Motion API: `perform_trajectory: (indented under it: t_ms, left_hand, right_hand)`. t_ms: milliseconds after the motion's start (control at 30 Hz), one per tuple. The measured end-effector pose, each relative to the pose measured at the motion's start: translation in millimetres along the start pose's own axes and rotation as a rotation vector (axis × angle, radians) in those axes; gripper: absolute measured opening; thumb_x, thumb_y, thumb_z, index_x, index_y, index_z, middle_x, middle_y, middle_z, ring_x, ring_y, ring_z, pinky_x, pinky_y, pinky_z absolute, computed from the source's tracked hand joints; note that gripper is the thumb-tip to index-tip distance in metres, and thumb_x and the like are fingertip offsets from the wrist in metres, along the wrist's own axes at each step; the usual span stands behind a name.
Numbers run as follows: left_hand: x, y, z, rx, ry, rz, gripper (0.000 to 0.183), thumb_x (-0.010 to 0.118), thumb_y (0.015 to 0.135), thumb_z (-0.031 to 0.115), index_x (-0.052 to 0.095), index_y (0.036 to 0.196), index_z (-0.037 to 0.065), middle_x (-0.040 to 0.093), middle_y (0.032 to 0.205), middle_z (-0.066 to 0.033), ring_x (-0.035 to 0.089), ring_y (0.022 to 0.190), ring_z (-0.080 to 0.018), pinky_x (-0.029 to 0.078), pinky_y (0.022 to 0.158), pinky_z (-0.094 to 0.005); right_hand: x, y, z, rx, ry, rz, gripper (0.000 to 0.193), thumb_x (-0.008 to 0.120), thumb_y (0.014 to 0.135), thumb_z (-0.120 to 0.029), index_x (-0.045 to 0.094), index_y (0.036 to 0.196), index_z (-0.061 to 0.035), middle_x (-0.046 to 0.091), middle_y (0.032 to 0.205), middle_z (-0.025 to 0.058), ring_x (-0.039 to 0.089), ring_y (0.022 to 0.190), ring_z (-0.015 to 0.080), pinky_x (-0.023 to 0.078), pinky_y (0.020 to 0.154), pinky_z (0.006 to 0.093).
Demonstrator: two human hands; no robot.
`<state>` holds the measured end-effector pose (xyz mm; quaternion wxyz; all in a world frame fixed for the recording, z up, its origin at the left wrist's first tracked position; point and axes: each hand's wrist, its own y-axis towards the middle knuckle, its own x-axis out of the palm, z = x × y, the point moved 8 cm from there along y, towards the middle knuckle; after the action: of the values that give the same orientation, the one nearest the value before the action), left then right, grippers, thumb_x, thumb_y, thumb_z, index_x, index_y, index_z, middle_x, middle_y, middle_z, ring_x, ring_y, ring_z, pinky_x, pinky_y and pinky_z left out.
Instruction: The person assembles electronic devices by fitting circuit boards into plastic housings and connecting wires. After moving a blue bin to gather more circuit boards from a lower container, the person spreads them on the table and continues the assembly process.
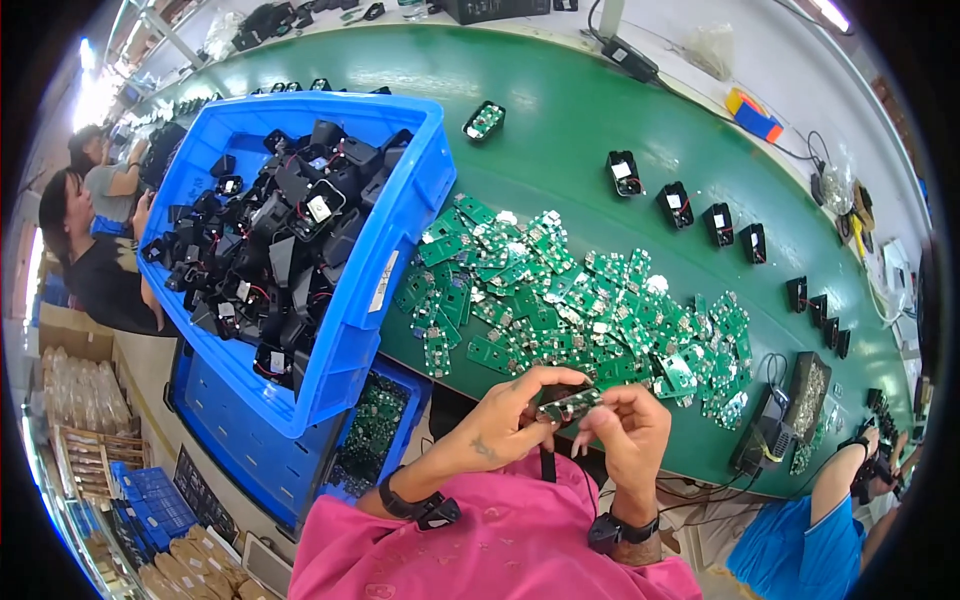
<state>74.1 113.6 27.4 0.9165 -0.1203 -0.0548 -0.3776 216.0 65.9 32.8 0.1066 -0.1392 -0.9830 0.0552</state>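
Observation:
In front of my chest, my left hand (508, 418) is closed round a small black casing with a circuit board (570, 405) in its open side. My right hand (630, 425) has thumb and forefinger pinched at the right end of that board. My fingers hide part of the casing. Just beyond both hands spreads a heap of loose green circuit boards (560, 300). To the left stands a tilted blue bin (345, 330), full of black plastic casings (290, 225) with thin wires.
Several black casings (676, 205) stand in a row on the green table (560, 110). One casing with a board (485, 121) sits near the bin. A power adapter (630, 60) lies at the back. Co-workers sit left (85, 250) and right (810, 540).

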Motion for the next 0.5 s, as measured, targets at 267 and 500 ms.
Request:
perform_trajectory:
  t_ms: [267, 500]
  left_hand:
    - [-1, 1, -14, 0.19, -0.004, -0.016, 0.058, 0.061, 0.084, -0.011, 0.05, 0.137, 0.009, 0.053, 0.126, -0.0116, 0.064, 0.106, -0.0199, 0.058, 0.085, -0.031]
    - [7, 10, 9, 0.46, 0.318, 0.192, 0.046, 0.064, 0.087, -0.003, 0.057, 0.131, 0.009, 0.058, 0.129, -0.0186, 0.065, 0.11, -0.0308, 0.056, 0.087, -0.0365]
  right_hand:
    - [5, 2, -2, 0.025, -0.267, -0.251, 0.027, 0.066, 0.094, -0.016, 0.063, 0.074, 0.0009, 0.062, 0.059, 0.002, 0.056, 0.053, 0.0065, 0.04, 0.046, 0.0256]
    - [17, 1, -33, -0.177, -0.678, -0.422, 0.021, 0.068, 0.092, -0.015, 0.063, 0.078, -0.0005, 0.061, 0.06, 0.0084, 0.055, 0.049, 0.0093, 0.039, 0.046, 0.0288]
